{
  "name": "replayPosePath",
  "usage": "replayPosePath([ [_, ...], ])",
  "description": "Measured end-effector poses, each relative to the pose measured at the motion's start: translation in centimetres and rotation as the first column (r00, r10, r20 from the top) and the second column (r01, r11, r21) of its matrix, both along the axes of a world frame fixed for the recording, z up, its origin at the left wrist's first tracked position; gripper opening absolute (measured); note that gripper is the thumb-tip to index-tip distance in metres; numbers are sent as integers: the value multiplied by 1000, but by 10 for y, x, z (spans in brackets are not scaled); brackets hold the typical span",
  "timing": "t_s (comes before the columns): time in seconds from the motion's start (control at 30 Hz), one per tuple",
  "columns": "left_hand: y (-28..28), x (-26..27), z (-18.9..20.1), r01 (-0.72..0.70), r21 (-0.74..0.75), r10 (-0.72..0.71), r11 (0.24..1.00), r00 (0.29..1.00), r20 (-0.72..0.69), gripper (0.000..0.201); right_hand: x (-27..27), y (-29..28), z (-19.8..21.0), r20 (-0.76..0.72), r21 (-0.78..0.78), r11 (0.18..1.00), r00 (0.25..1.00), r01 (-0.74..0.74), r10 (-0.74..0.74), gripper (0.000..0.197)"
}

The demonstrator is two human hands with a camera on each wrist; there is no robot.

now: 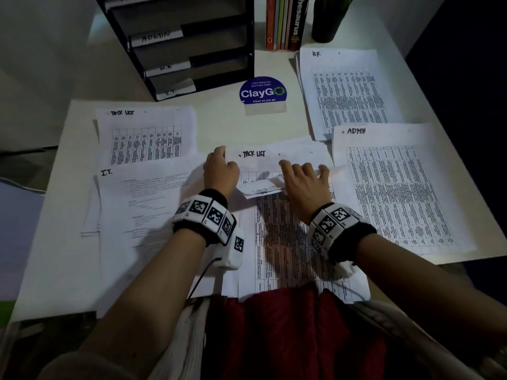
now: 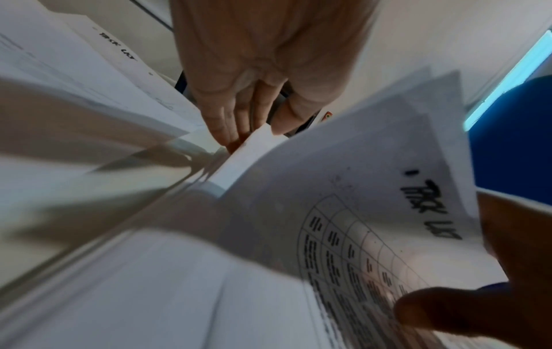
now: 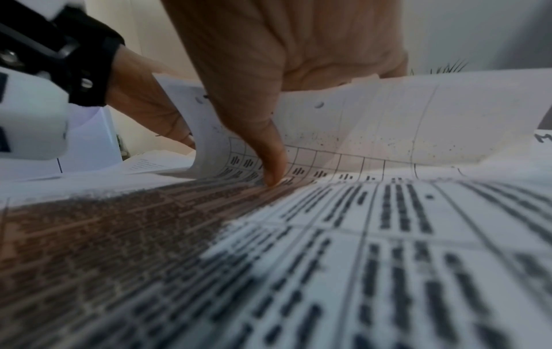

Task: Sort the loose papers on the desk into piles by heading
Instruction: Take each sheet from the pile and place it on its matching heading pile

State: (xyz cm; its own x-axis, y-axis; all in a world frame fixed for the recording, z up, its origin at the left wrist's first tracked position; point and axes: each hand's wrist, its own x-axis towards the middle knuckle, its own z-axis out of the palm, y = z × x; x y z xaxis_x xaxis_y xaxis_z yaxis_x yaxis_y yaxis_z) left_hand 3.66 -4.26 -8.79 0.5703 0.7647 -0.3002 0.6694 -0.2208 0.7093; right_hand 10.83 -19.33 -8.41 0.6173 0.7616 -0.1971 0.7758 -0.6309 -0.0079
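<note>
- My left hand [image 1: 220, 171] pinches the top corner of the Task List sheet [image 1: 274, 157], which lies in the middle of the desk [image 1: 219, 119] on the unsorted stack, so I can lift it.
- My right hand [image 1: 304, 185] has its fingers hooked over the sheet's raised top edge, with the thumb pressing down so the papers under it stay put.
- It likely goes on the Task List pile [image 1: 145, 135], far left.
- The small print is too blurry to read.
- My arms hide the lower pages.

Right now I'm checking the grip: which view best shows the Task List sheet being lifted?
The head view: the Task List sheet shows whole, heading readable. Left wrist shows the left hand pinching its corner; right wrist only its curled underside.
</note>
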Motion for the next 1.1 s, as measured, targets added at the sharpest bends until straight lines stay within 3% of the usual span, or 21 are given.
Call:
replayPosePath([
  [0.2, -11, -5, 2, 105, 64, -102, 992, 993, -54, 55, -2, -1, 2, -6, -15, 1000, 1000, -13, 13, 66],
  [0.3, -15, -8, 1, 119, 116, -118, 986, 993, -16, 54, -2, -2, 2, -4, -7, 1000, 1000, -14, 14, 66],
  [0.57, -30, -10, 5, -13, 94, 8, 995, 998, 55, 62, 1, -1, -1, -7, 40, 999, 1000, -16, 16, 76],
  [0.67, -40, -11, 5, -105, 99, 79, 990, 968, 239, 49, 2, -1, 1, -14, 51, 999, 1000, -10, 10, 84],
  [0.77, -39, -14, 7, -147, -119, 182, 982, 906, 382, 34, 1, -2, 4, -15, 62, 998, 1000, -3, 4, 89],
  [0.87, -27, -16, 3, -135, -373, 278, 918, 890, 361, 52, 0, -4, 6, -10, 40, 999, 1000, -17, 18, 81],
  [0.97, -19, -15, 5, -87, -293, 180, 952, 934, 308, 36, 0, -5, 7, 15, -11, 997, 997, -81, 81, 67],
  [1.03, -11, -12, 3, -88, -158, 131, 984, 949, 288, 21, -4, -5, 2, 62, -42, 991, 990, -127, 130, 68],
  [1.1, -4, -11, 4, -80, -108, 107, 991, 956, 273, 20, -6, -5, 1, 102, -33, 991, 985, -133, 136, 68],
])
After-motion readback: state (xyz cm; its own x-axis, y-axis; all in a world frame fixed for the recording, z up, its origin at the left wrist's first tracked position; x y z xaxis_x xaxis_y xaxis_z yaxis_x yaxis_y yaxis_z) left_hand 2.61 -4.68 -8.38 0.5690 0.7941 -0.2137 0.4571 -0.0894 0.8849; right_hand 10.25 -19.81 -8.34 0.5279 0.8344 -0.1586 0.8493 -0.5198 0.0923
